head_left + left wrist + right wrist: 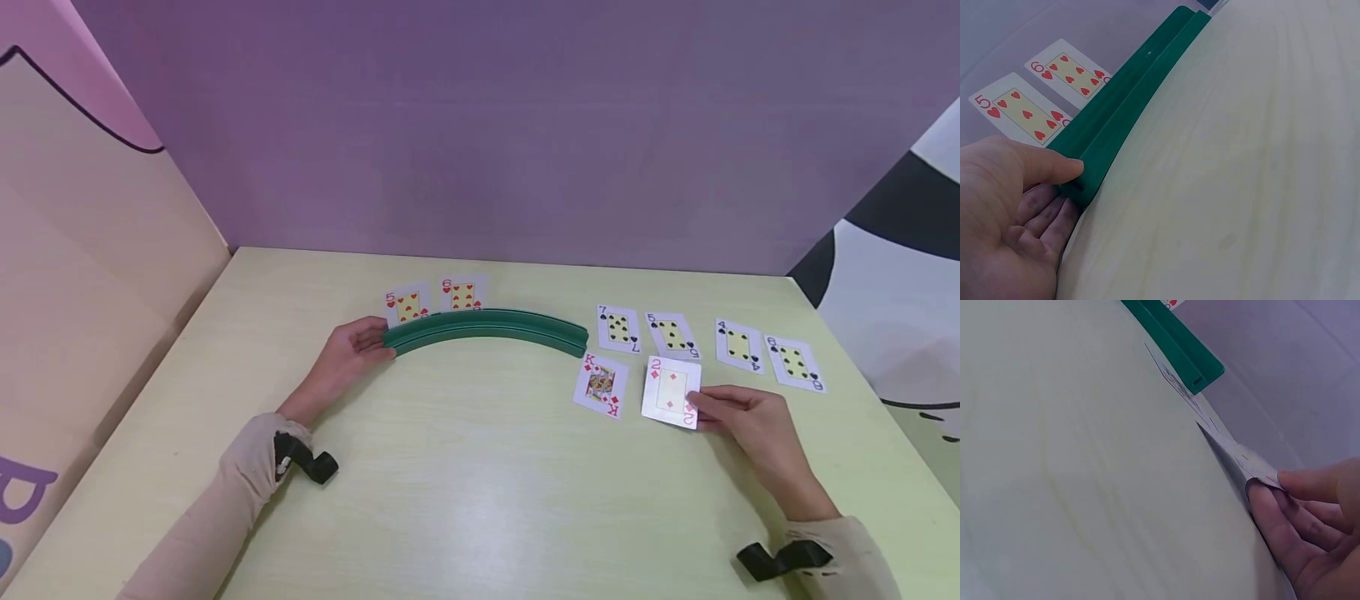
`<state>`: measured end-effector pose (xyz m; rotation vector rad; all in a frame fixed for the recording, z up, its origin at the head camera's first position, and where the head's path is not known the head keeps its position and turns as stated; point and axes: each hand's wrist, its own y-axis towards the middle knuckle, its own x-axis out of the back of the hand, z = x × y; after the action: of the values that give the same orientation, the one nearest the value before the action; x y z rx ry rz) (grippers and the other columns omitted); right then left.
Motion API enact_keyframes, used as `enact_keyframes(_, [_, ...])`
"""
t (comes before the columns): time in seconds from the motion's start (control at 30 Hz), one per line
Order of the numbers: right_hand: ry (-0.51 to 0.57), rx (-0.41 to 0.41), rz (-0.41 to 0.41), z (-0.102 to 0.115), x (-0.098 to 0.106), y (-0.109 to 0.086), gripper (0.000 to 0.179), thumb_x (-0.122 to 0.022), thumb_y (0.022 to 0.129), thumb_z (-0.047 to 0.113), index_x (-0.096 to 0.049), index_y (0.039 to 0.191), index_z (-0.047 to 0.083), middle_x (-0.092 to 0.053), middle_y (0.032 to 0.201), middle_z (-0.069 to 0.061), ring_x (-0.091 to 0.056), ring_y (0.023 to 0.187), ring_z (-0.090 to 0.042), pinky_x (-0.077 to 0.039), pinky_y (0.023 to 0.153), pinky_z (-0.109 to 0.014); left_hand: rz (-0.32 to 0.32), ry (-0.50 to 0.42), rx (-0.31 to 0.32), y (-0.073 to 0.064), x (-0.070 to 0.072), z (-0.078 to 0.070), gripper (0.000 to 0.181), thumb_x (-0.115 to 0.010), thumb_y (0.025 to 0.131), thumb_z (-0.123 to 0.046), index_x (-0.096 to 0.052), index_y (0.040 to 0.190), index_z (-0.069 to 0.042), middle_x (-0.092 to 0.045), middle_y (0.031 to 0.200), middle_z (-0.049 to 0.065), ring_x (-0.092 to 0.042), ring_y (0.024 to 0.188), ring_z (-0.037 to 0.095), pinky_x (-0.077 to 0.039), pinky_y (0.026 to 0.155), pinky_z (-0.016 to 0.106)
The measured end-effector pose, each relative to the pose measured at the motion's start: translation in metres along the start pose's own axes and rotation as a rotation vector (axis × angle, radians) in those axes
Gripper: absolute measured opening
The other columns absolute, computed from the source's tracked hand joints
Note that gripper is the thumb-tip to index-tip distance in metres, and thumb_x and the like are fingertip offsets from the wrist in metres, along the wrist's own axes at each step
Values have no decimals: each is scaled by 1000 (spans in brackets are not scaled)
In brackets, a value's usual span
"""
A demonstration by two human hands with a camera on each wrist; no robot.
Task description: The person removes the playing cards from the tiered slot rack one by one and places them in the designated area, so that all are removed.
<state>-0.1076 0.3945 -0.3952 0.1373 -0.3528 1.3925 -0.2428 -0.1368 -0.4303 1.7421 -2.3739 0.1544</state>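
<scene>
My left hand pinches the left end of a curved green card holder, thumb on top and fingers beneath, as the left wrist view shows. A five of hearts and a six of hearts show along the holder's far side. Their lower edges are hidden by it, and I cannot tell whether they sit in a slot. My right hand holds a two of diamonds by its right edge between thumb and fingers. In the right wrist view that card is tilted, its near edge raised off the table.
A king of diamonds lies by the holder's right end. Behind the two lie a seven of spades and a five of spades. Farther right are a four of spades and another spade card. A purple wall bounds the table's back.
</scene>
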Motion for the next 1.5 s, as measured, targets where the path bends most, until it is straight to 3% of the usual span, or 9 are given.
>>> enact_keyframes(0.2, [-127, -11, 2, 6, 2, -3, 53, -69, 95, 26, -59, 126, -15, -72, 91, 15, -73, 78, -9, -60, 71, -22, -2, -1, 13, 0, 0, 0, 47, -71, 87, 4, -54, 131, 8, -61, 128, 26, -59, 120, 34, -52, 98, 22])
enact_keyframes(0.3, [-219, 6, -12, 9, 3, -4, 54, -66, 97, 27, -56, 128, -17, -73, 91, 13, -72, 77, -8, -60, 70, -21, -1, -7, 11, 0, 0, 0, 47, -71, 87, 5, -55, 131, 8, -61, 128, 26, -59, 120, 34, -52, 98, 22])
enact_keyframes(0.47, [-342, 56, -47, 13, 4, -8, 44, -63, 99, 22, -61, 124, -14, -76, 92, -3, -72, 76, -7, -59, 69, -17, 1, -14, 8, 0, 0, 0, 47, -71, 87, 4, -54, 131, 8, -61, 128, 26, -59, 120, 35, -52, 98, 21])
enact_keyframes(0.67, [-302, 107, -40, 10, 7, -9, 38, -62, 99, 12, -59, 122, -17, -76, 89, -4, -73, 76, -10, -60, 71, -20, 7, -5, 3, 0, 0, -1, 47, -70, 88, 5, -54, 132, 8, -61, 129, 26, -59, 120, 34, -52, 97, 21])
enact_keyframes(1.2, [-199, 90, 9, 7, 10, -5, 41, -63, 98, 10, -53, 124, -21, -76, 90, 4, -74, 79, -10, -60, 73, -21, 8, -18, -5, -1, 1, 0, 47, -69, 88, 6, -53, 131, 9, -61, 128, 27, -59, 120, 36, -52, 97, 21])
enact_keyframes(1.5, [-208, 150, -6, 18, 15, -2, 30, -64, 97, 7, -60, 117, -14, -76, 89, 5, -74, 79, -10, -60, 71, -21, 6, -21, -10, -1, 0, -1, 46, -70, 87, 6, -54, 131, 8, -61, 128, 27, -59, 120, 35, -52, 97, 23])
